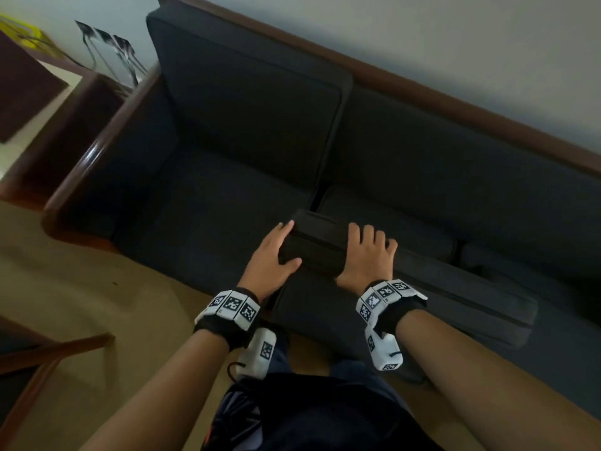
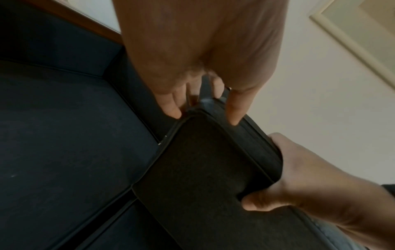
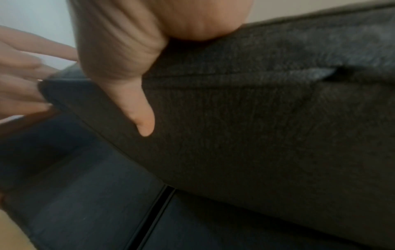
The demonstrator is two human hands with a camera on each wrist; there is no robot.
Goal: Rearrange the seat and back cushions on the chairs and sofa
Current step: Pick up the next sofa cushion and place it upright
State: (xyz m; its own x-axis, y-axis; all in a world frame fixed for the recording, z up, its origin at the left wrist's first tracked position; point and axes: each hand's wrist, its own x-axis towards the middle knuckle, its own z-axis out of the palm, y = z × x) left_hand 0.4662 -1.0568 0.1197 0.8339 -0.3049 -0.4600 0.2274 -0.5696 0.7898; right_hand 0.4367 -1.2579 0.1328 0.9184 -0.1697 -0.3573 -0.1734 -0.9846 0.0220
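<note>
A dark grey cushion [image 1: 325, 252] stands tilted on its edge over the sofa's [image 1: 211, 206] seat, its long edge running down to the right. My left hand [image 1: 276, 252] grips its near-left corner, fingers over the top and thumb on the front face. My right hand [image 1: 367, 255] grips the top edge just to the right, fingers curled over the far side and thumb [image 3: 143, 116] pressing the front face [image 3: 256, 126]. In the left wrist view the left hand [image 2: 198, 94] pinches the cushion's corner [image 2: 203, 152]. A back cushion [image 1: 247, 99] leans upright at the sofa's left end.
The sofa has a dark wooden frame and armrest [image 1: 94, 151] on the left and stands against a pale wall [image 1: 455, 43]. Another seat cushion [image 1: 390, 222] lies behind the held one. A wooden side table [image 1: 39, 102] sits at left, a chair frame [image 1: 42, 356] at lower left.
</note>
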